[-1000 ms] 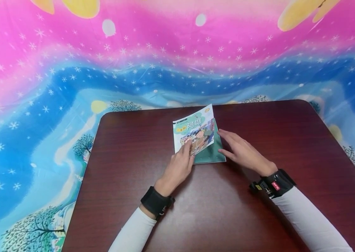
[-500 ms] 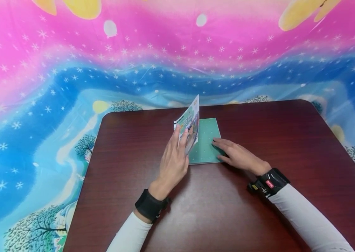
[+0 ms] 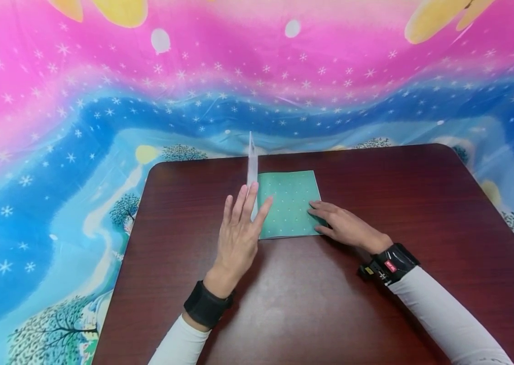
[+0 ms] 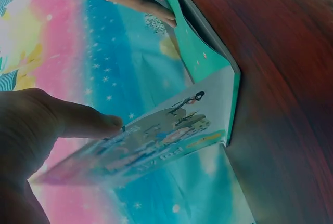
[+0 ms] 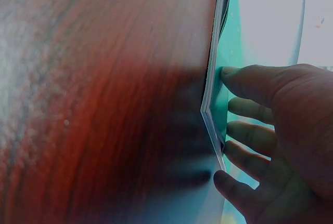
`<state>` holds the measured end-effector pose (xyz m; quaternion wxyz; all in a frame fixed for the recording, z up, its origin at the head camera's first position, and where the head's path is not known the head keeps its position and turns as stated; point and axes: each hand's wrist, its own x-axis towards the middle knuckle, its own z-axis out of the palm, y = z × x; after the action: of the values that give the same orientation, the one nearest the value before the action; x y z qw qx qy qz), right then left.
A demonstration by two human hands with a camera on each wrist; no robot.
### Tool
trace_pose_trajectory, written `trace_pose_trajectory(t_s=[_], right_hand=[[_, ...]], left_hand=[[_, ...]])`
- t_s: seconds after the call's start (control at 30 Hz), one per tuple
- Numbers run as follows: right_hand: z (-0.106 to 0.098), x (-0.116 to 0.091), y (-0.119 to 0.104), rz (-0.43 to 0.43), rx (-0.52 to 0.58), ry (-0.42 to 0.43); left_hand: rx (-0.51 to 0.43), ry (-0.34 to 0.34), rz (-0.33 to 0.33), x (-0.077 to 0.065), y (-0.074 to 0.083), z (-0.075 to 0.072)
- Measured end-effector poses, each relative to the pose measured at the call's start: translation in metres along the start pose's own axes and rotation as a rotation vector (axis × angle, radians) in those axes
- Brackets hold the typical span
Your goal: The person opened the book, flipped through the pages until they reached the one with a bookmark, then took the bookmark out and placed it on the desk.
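Note:
A thin picture book lies on the table, its front cover (image 3: 252, 165) raised nearly upright and seen edge-on in the head view. To the right of the cover lies a green page (image 3: 288, 203) with small pale dots. My left hand (image 3: 237, 241) is at the cover's lower part with its fingers straight; its thumb (image 4: 88, 120) lies by the illustrated face in the left wrist view. Whether every finger touches the cover cannot be told. My right hand (image 3: 350, 225) rests its fingertips on the green page's right edge, and its thumb (image 5: 244, 77) touches the page.
The dark reddish-brown table (image 3: 311, 304) has rounded far corners. Behind it and to its sides hangs a pink and blue cloth (image 3: 257, 76) with snowflakes and trees. Black bands with cameras sit on both wrists, above white sleeves.
The cover has swung up and leftward from lying slanted over the green page, uncovering it. My left hand has moved left and spread its fingers; my right has come down onto the page's edge.

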<state>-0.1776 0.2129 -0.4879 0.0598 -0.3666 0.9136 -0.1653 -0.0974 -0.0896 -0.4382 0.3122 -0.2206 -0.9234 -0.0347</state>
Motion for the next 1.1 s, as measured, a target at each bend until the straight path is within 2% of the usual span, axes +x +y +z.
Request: trace_pose_trajectory(t_s=[0.1,0.2,0.4,0.57,0.67,0.8,0.9,1.03,1.1], right_hand=[[0.000,-0.001,0.000,0.002,0.006,0.002],[0.000,-0.001,0.000,0.003,0.010,0.003],[0.002,-0.001,0.001,0.000,0.010,0.007],[0.002,-0.001,0.001,-0.005,0.018,0.018],[0.003,-0.001,0.001,-0.005,0.019,0.011],[0.002,-0.001,0.001,-0.003,0.024,0.007],[0.001,-0.001,0.000,-0.001,0.029,0.010],[0.001,-0.001,0.000,-0.001,0.025,0.009],[0.002,-0.001,0.000,-0.005,0.022,0.009]], left_hand=[[0.096,-0.046,0.033,-0.004,-0.003,-0.002],[0.132,-0.110,0.036,-0.008,-0.007,-0.003],[0.070,-0.183,-0.088,-0.018,-0.012,-0.003],[0.083,-0.238,-0.180,-0.023,-0.015,-0.006],[0.100,-0.261,-0.222,-0.027,-0.018,-0.005],[0.077,-0.287,-0.255,-0.034,-0.020,-0.002],[0.041,-0.369,-0.266,-0.040,-0.020,0.002],[-0.017,-0.562,-0.287,-0.049,-0.016,0.008],[-0.053,-0.630,-0.305,-0.053,-0.014,0.011]])
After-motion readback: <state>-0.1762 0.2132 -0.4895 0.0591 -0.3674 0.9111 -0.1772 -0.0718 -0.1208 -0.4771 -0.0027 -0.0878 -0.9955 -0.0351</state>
